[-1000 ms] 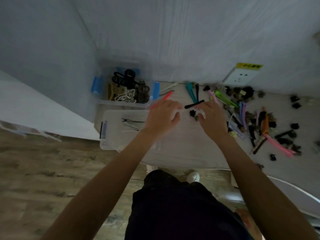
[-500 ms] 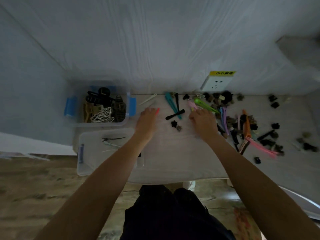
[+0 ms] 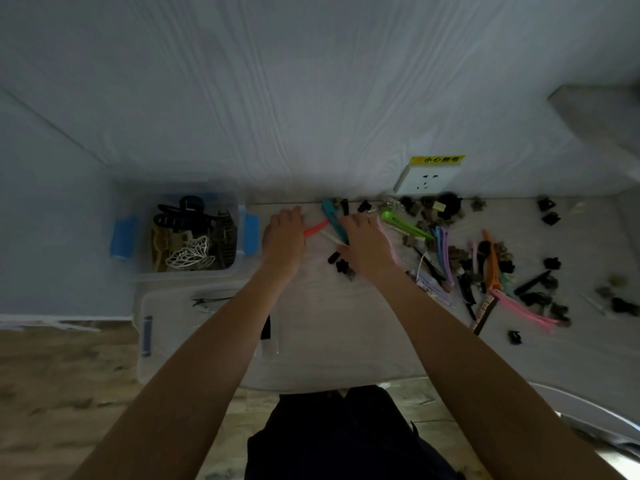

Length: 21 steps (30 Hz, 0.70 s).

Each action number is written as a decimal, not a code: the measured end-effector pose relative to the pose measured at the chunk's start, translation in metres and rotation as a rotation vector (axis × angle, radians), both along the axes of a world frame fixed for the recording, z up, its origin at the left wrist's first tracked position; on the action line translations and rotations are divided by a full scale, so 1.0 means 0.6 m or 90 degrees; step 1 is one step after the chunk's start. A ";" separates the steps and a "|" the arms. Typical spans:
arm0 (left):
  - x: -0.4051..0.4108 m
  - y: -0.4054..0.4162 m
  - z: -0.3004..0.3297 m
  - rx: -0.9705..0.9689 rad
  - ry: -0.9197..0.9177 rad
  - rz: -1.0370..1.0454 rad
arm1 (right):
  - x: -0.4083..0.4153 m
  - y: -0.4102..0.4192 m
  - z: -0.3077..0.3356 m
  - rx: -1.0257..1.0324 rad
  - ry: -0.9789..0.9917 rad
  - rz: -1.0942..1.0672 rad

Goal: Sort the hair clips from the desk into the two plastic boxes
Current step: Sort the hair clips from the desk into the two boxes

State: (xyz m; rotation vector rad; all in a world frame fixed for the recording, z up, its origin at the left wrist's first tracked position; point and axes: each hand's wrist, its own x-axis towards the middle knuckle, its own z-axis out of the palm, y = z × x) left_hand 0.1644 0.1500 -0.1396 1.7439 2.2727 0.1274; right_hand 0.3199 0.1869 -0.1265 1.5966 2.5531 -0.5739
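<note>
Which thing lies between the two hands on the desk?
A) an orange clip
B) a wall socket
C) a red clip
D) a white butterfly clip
C: the red clip lies on the desk between the left hand and the right hand.

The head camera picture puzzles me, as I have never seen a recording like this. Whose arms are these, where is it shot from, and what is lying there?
A person wears the camera on their head, so it looks down along their own bare arms. No machine is involved. The left hand rests on a red clip; whether it grips it is unclear. The right hand lies over a teal clip. Loose hair clips litter the desk. The far box holds large claw clips; the near box holds a few thin ones.
</note>
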 end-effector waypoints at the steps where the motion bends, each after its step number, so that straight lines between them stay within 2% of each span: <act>1: 0.003 0.001 0.000 -0.014 -0.001 0.000 | 0.006 -0.003 -0.003 -0.003 0.006 -0.003; 6: 0.025 -0.006 0.002 -0.078 -0.028 -0.008 | 0.043 -0.027 -0.010 0.013 -0.016 -0.072; 17: 0.073 -0.059 0.013 -0.117 -0.105 0.024 | 0.102 -0.059 0.001 0.029 -0.050 0.045; 21: 0.074 -0.080 0.024 -0.122 -0.163 0.034 | 0.109 -0.058 0.008 0.058 -0.009 0.012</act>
